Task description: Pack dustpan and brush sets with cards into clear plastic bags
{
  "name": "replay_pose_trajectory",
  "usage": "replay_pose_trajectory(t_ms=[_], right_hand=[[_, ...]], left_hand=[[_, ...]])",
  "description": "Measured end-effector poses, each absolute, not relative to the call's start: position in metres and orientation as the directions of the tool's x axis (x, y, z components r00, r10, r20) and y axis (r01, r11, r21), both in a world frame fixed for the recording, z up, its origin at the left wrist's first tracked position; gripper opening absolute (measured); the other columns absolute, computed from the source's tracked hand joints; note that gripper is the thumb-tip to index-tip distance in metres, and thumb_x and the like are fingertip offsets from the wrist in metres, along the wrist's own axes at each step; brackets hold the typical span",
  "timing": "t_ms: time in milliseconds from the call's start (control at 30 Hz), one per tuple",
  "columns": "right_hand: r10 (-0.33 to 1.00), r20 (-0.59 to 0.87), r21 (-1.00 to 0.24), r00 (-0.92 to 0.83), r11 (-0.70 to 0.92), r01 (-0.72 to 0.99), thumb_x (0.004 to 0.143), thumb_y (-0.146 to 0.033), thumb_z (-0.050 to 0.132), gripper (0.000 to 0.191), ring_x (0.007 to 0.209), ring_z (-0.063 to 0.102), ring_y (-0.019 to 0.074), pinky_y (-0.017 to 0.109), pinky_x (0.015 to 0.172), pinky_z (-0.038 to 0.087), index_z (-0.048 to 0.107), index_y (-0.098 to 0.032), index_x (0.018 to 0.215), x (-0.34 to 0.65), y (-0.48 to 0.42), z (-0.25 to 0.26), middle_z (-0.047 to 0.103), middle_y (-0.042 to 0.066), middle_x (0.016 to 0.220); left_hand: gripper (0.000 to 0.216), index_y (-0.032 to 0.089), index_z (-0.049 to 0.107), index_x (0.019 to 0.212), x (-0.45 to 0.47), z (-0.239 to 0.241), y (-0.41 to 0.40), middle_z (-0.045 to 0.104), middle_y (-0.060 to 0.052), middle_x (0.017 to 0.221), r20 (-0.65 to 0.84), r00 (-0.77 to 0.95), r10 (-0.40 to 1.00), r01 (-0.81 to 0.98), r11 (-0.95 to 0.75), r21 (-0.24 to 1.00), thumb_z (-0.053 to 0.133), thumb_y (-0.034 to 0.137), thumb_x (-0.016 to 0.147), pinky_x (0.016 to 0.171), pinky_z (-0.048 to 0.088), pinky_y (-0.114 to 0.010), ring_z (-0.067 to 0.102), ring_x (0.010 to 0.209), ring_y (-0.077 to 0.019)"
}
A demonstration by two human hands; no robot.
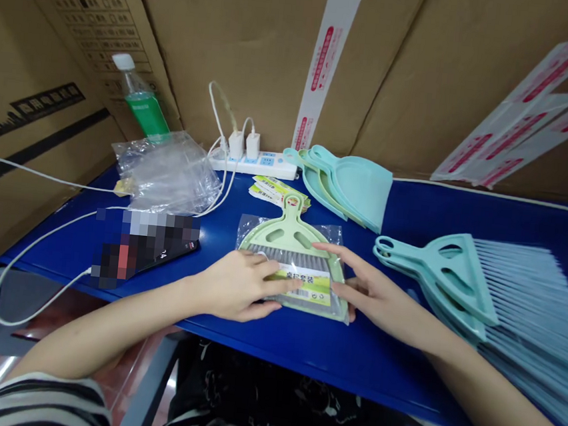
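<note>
A pale green dustpan and brush set (pixel 290 230) lies on the blue table inside a clear plastic bag, its handle pointing away from me. The brush has grey bristles, and a yellow-green and white label (pixel 314 288) shows over it. My left hand (pixel 237 285) rests flat on the left side of the bag, fingers stretched onto the label. At the right edge, my right hand (pixel 371 292) grips the bagged set, with some fingers on top and others partly hidden below the edge. More printed labels (pixel 271 190) lie just behind the handle.
Blue-green brushes (pixel 458 277) are piled on the right. Nested dustpans (pixel 361 187) stand behind, beside a power strip (pixel 268 164) with white chargers. Clear bags (pixel 167 172), a green-labelled bottle (pixel 143 106) and a cabled phone (pixel 174 256) are on the left. Cardboard walls back the table.
</note>
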State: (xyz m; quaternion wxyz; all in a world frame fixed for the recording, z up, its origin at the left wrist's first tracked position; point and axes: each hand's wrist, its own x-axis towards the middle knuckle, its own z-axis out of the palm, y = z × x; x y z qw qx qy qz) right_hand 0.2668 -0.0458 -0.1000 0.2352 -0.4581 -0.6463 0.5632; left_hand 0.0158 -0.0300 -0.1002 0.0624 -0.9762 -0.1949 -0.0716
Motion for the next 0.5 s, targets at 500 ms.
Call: replay_pose_trajectory(t_ms=[500], right_hand=[[0.863, -0.153, -0.899, -0.481, 0.081, 0.431, 0.089, -0.032, 0.046, 0.050, 0.053, 0.049, 0.0112, 0.032, 0.050, 0.053, 0.045, -0.030, 0.139, 0.274, -0.046, -0.098, 0.057, 0.006, 0.108]], left_hand=[[0.025, 0.017, 0.065, 0.106, 0.005, -0.096, -0.030, 0.063, -0.003, 0.085, 0.312, 0.871, 0.378, 0.391, -0.920, 0.024, 0.049, 0.031, 0.091, 0.060, 0.048, -0.030, 0.058, 0.073, -0.0184]])
